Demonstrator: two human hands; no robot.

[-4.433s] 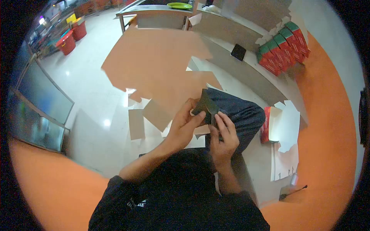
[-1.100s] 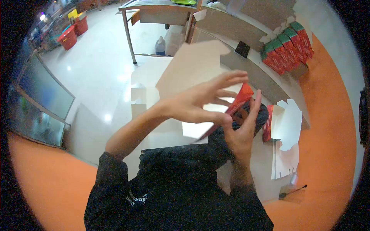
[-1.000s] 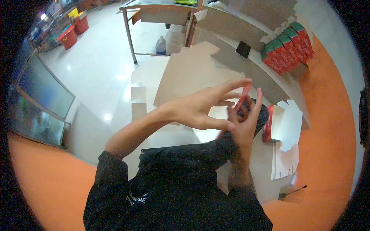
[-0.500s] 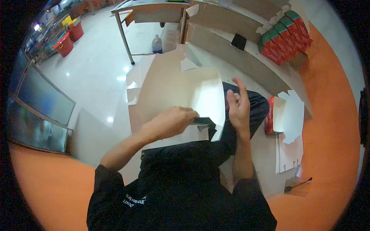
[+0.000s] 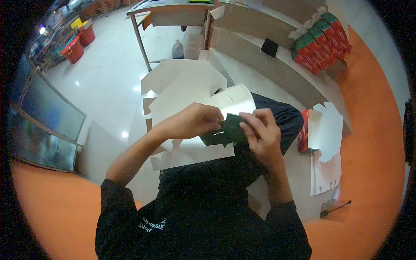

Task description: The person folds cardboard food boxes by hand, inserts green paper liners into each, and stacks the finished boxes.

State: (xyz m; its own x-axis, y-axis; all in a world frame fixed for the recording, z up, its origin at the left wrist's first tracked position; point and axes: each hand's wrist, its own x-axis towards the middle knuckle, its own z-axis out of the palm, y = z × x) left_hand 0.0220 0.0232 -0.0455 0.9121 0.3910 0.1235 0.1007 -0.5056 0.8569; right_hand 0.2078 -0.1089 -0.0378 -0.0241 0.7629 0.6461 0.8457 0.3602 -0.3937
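A partly folded cardboard carton (image 5: 237, 97), white inside, lies over my lap, with dark green end flaps (image 5: 235, 125) facing me. My left hand (image 5: 196, 121) is closed, pinching the left side of the green flaps. On their right side, my right hand (image 5: 263, 135) holds the edge between thumb and fingers. Flat white carton blanks (image 5: 186, 82) with notched edges lie beneath the carton and to its left. My hands cover part of the flaps, so I cannot tell how they fit together.
An open red carton (image 5: 320, 130) stands to my right beside flat white sheets (image 5: 326, 175). Several red and green cartons (image 5: 320, 43) lean in a row at the back right, near a black flat object (image 5: 269, 47). A metal-legged table (image 5: 173, 17) stands ahead.
My right hand has come in from beside the carton and taken hold of the green flap. The carton has tilted, its green flaps now raised between both hands. The blanks beneath show more.
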